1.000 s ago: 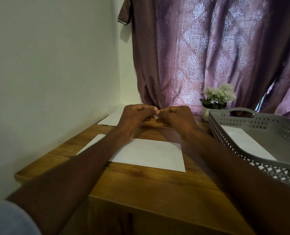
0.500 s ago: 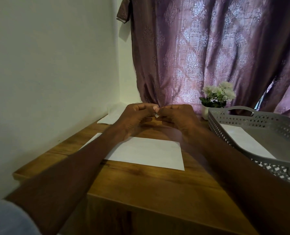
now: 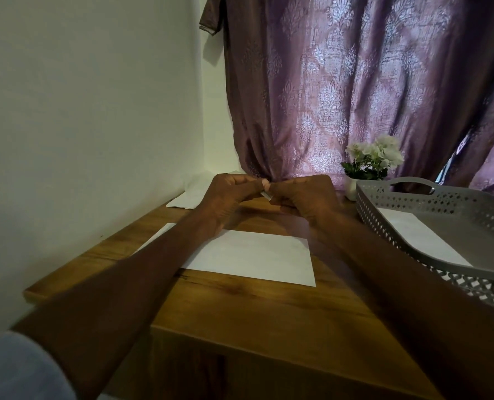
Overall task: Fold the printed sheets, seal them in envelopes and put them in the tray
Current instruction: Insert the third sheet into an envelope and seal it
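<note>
My left hand and my right hand meet fingertip to fingertip above the wooden table, pinching a tiny pale scrap between them; what the scrap is I cannot tell. Below my hands a white envelope lies flat on the table, its left part hidden by my left forearm. The grey perforated tray stands at the right with a white envelope lying inside it. More white paper lies at the far left against the wall.
A small white pot of white flowers stands behind the tray's far corner. A purple patterned curtain hangs behind the table and a plain wall runs along the left. The table's front edge is close to me.
Both hands have stayed together at the same spot, with small finger movements on the scrap. The view has shifted slightly; the envelope and tray have not moved.
</note>
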Action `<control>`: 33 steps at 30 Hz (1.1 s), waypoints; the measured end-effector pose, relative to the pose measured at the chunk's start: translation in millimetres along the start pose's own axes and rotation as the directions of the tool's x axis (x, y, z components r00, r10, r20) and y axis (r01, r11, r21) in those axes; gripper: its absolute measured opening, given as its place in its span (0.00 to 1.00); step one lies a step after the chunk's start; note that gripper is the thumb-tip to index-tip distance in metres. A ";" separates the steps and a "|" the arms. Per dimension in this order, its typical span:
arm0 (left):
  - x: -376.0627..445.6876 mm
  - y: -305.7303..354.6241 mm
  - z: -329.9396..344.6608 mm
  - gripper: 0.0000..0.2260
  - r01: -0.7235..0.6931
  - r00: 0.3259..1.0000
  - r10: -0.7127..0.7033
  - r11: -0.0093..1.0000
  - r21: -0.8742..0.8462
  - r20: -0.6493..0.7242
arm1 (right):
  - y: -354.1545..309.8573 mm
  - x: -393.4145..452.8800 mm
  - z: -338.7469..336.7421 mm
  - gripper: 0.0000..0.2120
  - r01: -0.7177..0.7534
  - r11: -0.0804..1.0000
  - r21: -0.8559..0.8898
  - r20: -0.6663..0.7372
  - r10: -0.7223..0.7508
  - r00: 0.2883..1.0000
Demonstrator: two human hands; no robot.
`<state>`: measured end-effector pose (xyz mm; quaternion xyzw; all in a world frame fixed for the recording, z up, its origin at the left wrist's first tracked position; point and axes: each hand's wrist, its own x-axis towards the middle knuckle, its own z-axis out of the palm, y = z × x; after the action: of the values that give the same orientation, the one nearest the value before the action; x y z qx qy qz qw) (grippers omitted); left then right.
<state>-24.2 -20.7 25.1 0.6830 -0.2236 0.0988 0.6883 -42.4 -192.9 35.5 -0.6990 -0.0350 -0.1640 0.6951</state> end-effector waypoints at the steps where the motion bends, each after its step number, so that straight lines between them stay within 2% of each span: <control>1: -0.4 0.5 0.6 0.09 -0.002 1.000 0.002 1.000 -0.007 -0.002 | 0.1 0.9 0.0 0.16 -0.002 1.000 -0.002 0.010 0.002 1.000; 13: -0.4 0.5 1.1 0.09 -0.005 0.999 0.004 1.000 -0.023 -0.036 | -2.9 -0.6 -1.9 0.18 0.080 0.974 -0.214 0.004 -0.081 0.997; 18: 0.5 -2.3 0.2 0.11 0.013 0.999 -0.012 1.000 0.006 -0.046 | -8.3 -7.5 -3.6 0.19 0.094 0.938 -0.334 0.082 -0.071 0.994; 20: 2.1 -2.2 -2.6 0.12 0.032 0.996 -0.035 0.999 -0.036 -0.086 | -5.7 -7.0 -3.5 0.19 0.085 0.927 -0.366 0.053 -0.070 0.996; 22: 8.0 -2.8 -13.1 0.14 0.025 0.984 -0.042 0.995 -0.101 -0.172 | -1.3 -6.1 -5.6 0.20 0.084 0.935 -0.345 0.020 -0.083 0.996; 24: 11.4 -4.2 -22.8 0.14 0.022 0.979 -0.047 0.992 -0.124 -0.199 | 1.2 -4.6 -8.6 0.20 0.112 0.943 -0.313 0.007 -0.115 0.993; 26: 8.8 -3.9 -21.1 0.14 0.042 0.983 -0.062 0.992 -0.121 -0.171 | -2.7 -4.3 -8.5 0.14 0.142 0.947 -0.289 0.010 -0.145 0.989; 28: 6.6 -3.6 -13.7 0.13 0.052 0.991 -0.063 0.994 -0.095 -0.117 | -10.4 -6.7 -6.1 0.02 0.152 0.957 -0.248 0.054 -0.143 0.988; 31: 5.1 -3.5 -5.1 0.12 0.043 0.997 -0.044 0.999 -0.026 -0.056 | -14.3 -11.0 -1.3 0.08 0.080 0.978 -0.191 0.112 -0.059 0.992; 33: 4.9 -2.8 -3.2 0.12 0.028 1.000 -0.028 0.999 0.020 -0.004 | -13.1 -12.6 0.5 0.12 0.081 0.976 -0.202 0.102 -0.061 0.993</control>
<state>-18.1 -18.5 24.9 0.6929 -0.2117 0.0928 0.6830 -57.8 -189.7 44.6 -0.7725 -0.0760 -0.1581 0.6102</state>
